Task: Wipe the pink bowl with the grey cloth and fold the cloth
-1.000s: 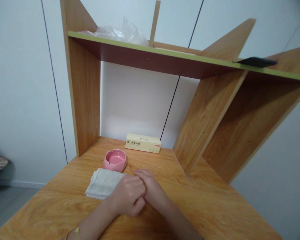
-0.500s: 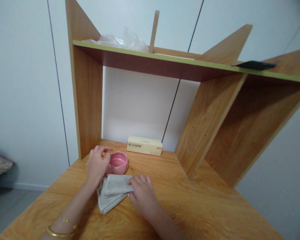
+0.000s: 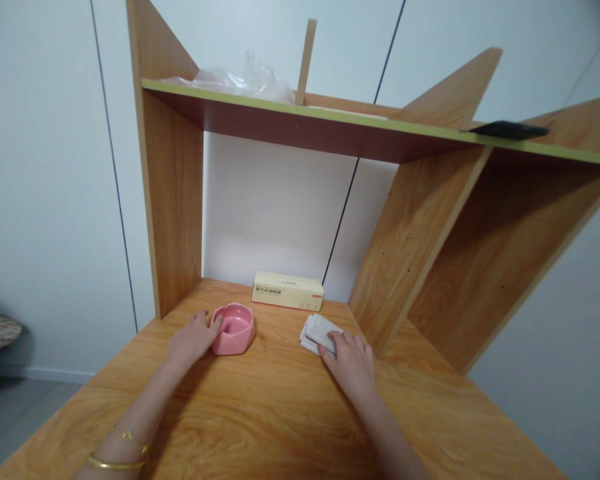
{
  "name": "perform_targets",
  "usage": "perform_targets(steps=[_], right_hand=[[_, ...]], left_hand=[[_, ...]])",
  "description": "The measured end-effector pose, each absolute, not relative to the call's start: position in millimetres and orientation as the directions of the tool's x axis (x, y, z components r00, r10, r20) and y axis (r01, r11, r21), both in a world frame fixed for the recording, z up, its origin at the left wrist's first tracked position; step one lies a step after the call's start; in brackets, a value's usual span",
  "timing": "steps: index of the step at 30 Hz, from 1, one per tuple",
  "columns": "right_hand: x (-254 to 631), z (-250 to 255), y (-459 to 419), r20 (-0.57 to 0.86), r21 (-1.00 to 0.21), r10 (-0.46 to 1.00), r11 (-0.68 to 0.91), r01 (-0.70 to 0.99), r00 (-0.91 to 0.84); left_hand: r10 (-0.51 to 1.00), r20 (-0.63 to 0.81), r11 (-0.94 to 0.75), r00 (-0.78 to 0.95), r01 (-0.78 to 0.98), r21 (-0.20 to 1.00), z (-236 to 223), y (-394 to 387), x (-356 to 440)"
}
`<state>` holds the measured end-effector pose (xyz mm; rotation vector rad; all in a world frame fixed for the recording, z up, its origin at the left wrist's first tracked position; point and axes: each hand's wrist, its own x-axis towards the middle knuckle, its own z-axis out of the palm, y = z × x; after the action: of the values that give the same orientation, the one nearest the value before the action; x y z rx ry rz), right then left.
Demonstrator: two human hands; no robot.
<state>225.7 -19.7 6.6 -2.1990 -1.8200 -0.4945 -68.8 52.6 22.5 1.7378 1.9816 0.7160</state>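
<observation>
A pink faceted ashtray [image 3: 234, 339] with a notched rim sits upright on the wooden desktop, left of centre. My left hand [image 3: 193, 339] is at its left side; the thumb tip meets the rim while the other fingers stay outside, apart from the thumb. Farther right, a folded light-grey cloth [image 3: 317, 332] lies near the foot of the upright divider. The thumb and fingers of my right hand [image 3: 353, 360] grip the cloth's near right edge; the fingers' undersides are hidden.
Behind the ashtray stands a long cream box [image 3: 287, 291] with printed lettering, against the back. Wooden side panel [image 3: 175, 207] and divider [image 3: 420, 247] bound the bay. Overhead, a shelf [image 3: 280, 113] bears a clear plastic bag [image 3: 250, 80] and a dark flat object [image 3: 510, 130].
My right hand has carried the cloth from in front of the ashtray to the right, and it now looks more compactly folded. My left hand has drawn slightly back and left.
</observation>
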Motion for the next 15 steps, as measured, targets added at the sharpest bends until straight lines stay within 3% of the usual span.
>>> perform_targets(steps=[7,15], right_hand=[[232.4,-1.8,-16.5,0.548,0.097,0.828,-0.2,0.975,0.116],[225.7,0.5,-18.5,0.666,-0.182,0.711,-0.138,0.973,0.226]], left_hand=[[0.996,-0.053,0.088,-0.075,0.604,0.792,12.8,56.9,-66.9],[0.995,-0.005,0.048,-0.101,0.43,0.901,8.4,55.8,-53.0]])
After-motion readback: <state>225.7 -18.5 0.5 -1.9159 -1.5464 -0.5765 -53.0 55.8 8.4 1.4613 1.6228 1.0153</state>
